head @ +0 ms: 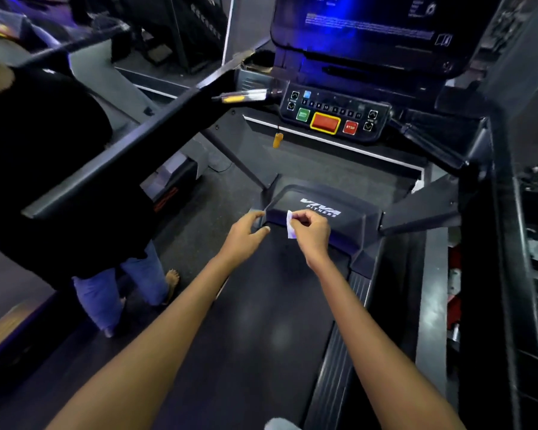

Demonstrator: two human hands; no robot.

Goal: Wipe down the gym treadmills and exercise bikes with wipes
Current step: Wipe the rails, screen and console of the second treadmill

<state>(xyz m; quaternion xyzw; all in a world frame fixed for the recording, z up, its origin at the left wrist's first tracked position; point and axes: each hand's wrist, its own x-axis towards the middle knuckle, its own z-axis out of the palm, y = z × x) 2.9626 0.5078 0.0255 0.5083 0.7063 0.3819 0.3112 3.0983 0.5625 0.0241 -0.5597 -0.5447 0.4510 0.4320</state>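
The right hand (311, 232) pinches a small white wipe (290, 224) over the treadmill (320, 209) motor cover. At its nine o'clock, the left hand (246, 232) hovers, fingers loosely spread, holding nothing.

White wipe (289, 224) in right grip (311, 232); just beyond it, black motor cover (339, 223) w/ white logo. Further up, black control panel (334, 116): green btn, red btn w/ yellow border, red stop btn. Left of the grips, blue jeans (100, 299).
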